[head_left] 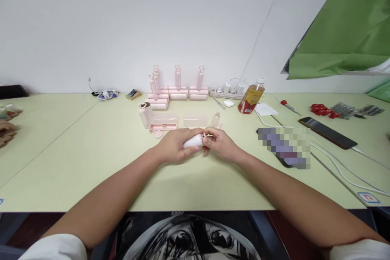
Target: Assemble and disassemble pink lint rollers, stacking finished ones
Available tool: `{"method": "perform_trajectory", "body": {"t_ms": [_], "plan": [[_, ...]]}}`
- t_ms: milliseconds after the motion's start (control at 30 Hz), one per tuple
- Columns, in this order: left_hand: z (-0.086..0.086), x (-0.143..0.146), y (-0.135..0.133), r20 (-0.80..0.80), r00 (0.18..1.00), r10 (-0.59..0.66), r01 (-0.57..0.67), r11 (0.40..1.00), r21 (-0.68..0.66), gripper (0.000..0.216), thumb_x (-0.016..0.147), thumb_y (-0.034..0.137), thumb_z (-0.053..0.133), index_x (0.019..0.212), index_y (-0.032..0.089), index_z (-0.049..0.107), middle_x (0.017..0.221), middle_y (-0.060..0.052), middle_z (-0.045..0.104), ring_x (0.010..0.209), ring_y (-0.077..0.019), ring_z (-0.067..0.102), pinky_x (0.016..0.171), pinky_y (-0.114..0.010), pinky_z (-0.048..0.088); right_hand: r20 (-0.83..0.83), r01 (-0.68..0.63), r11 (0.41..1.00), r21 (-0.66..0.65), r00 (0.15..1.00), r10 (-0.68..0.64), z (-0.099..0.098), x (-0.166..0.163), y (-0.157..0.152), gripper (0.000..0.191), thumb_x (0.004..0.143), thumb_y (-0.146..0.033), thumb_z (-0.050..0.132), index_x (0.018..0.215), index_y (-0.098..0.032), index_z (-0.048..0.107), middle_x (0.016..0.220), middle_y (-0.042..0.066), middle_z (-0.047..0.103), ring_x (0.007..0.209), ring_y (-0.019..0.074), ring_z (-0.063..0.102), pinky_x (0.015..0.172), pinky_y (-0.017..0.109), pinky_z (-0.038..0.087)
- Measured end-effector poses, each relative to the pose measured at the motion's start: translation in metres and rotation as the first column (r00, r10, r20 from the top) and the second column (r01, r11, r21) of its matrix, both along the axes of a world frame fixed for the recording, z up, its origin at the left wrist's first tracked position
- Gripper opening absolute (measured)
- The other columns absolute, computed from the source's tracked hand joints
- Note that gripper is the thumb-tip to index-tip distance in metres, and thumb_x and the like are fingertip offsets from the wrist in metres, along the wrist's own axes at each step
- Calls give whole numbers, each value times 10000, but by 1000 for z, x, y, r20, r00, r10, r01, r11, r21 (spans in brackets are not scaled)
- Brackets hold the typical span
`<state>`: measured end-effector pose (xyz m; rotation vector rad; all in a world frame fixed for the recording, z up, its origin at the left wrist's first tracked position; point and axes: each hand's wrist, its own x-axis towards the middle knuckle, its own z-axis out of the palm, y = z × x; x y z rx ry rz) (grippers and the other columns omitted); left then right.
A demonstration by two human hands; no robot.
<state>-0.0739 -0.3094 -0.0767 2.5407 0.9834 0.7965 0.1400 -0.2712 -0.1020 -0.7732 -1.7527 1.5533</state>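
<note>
My left hand is wrapped around a short white roll, which lies tilted just above the table. At the roll's right end, the fingers of my right hand pinch a small pink end piece, mostly covered by the fingers. Behind my hands lie an open pink case, a round pink cap and a clear plastic cover. A pale pink cylinder stands to their left. Near my right hand is a small clear pink-tinted holder.
Pink handled rollers stand in rows by the wall, on pink-and-white cases. To the right are a power strip, a drink bottle, a phone, red-handled screwdrivers and white cables. A coiled cable lies back left.
</note>
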Motion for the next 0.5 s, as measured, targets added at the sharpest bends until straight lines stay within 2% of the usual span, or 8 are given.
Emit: {"method": "perform_trajectory", "body": {"t_ms": [100,300,500], "plan": [[-4,-1,1,-49,998,46,-45,999,24,556,934,499,487,1435,262,450,1176,-69,682,1016,-234,634,843,-319,470,18,12,999,45,1000,-13,0,2,3,426,756,-565,727,869,-182,579,694,-15,590,557,128,596,553,279,521],[-4,0,0,-18,996,83,-83,997,11,571,925,504,499,1441,271,424,1291,-62,642,1085,-244,624,902,-347,473,-54,64,993,101,997,-59,0,0,0,522,648,-480,833,1023,-170,644,866,24,581,669,142,580,581,288,531],[-3,4,-1,-35,991,129,-130,991,-37,530,922,525,489,1382,263,483,1235,-70,663,1047,-253,633,895,-360,478,0,96,985,142,995,-97,-6,-1,0,405,730,-459,770,1020,-196,670,893,28,526,680,145,556,584,304,534]]}}
